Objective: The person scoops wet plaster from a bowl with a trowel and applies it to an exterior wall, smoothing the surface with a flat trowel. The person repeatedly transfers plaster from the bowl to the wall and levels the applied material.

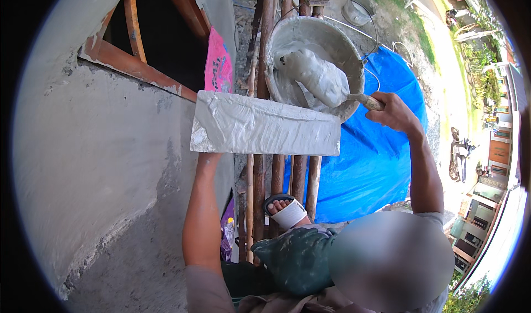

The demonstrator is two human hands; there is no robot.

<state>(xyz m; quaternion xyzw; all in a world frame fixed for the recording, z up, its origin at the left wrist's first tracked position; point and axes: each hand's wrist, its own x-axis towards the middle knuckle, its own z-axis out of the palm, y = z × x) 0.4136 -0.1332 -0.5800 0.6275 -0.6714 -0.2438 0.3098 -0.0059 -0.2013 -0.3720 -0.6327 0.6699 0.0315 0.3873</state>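
Observation:
My right hand [394, 112] is closed round the handle of a trowel [359, 98], whose blade carries a thick load of wet, pale grey plaster [319, 78]. The trowel is over a round bucket [354, 47], its inside smeared with the same plaster. In front of me, partly overlapping the bucket's near side, a long rectangular plastering board [265, 126] has a ridged wet coat on its face. My left forearm reaches up to its left end. Only the wrist of my left hand [208, 157] shows; the board hides the fingers holding it.
Wooden poles [276, 174] form a narrow walkway under my sandalled foot [281, 205]. At left stands a plastered wall [121, 147] with a wooden window frame [149, 80] and a pink bag [218, 64]. Blue tarpaulin [359, 174] spreads below on the right.

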